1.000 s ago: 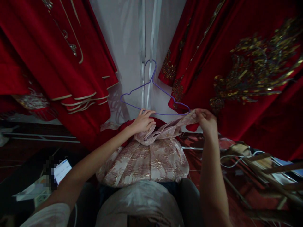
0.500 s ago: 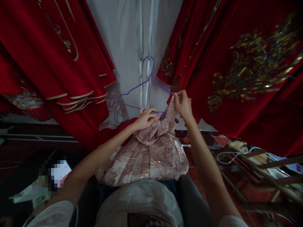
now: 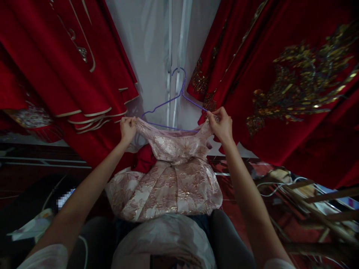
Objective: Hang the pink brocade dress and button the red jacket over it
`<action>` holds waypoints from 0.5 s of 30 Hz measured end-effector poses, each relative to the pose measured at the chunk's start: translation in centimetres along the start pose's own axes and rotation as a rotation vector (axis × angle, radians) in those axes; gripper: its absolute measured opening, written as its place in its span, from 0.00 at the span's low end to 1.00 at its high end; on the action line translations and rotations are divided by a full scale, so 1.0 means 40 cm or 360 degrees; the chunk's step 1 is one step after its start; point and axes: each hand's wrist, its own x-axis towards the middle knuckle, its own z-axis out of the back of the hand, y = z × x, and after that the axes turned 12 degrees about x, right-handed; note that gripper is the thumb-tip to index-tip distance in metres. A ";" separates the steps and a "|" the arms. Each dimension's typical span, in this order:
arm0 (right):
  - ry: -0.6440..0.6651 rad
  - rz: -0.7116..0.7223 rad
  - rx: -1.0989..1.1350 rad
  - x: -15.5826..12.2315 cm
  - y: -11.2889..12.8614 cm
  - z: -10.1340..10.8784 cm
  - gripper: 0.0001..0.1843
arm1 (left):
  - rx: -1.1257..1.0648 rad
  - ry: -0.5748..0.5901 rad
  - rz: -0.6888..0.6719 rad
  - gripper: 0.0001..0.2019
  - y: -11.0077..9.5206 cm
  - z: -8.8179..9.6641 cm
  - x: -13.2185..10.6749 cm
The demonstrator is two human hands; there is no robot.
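Observation:
A pale pink brocade dress point(image 3: 171, 179) with gold flowers hangs down over my lap. My left hand point(image 3: 128, 129) pinches its left shoulder and holds it up. My right hand point(image 3: 221, 125) pinches the right shoulder against the right arm of a purple wire hanger point(image 3: 174, 101). The hanger's hook rests on white strips on the wall ahead. The dress top is stretched between both hands just below the hanger's bottom wire. A bit of red cloth point(image 3: 145, 158) shows behind the dress.
Red garments with gold embroidery hang close on the left point(image 3: 70, 74) and right point(image 3: 294, 82). A white wall point(image 3: 151, 48) lies between them. Wooden pieces and white cables point(image 3: 303, 194) lie at the right, and a lit phone screen point(image 3: 66, 198) at the lower left.
My left hand has left the hanger's bottom wire, moved left and lifted the dress's left shoulder. The bunched top is now spread out. My right hand stays at the hanger's right arm.

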 end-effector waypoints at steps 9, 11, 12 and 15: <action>0.0046 -0.0034 0.0043 0.003 -0.001 -0.003 0.19 | -0.0100 -0.0045 0.0048 0.15 0.044 -0.021 -0.005; 0.0042 -0.0003 0.0014 0.006 0.002 0.001 0.19 | -0.0149 -0.0111 0.0039 0.15 0.030 -0.021 -0.003; 0.0038 0.0010 -0.0006 0.007 0.003 0.002 0.19 | -0.0176 -0.0139 0.0038 0.15 0.023 -0.021 -0.001; 0.0036 0.0032 -0.0048 0.008 0.007 0.006 0.19 | -0.0254 -0.0188 0.0014 0.16 0.005 -0.021 0.009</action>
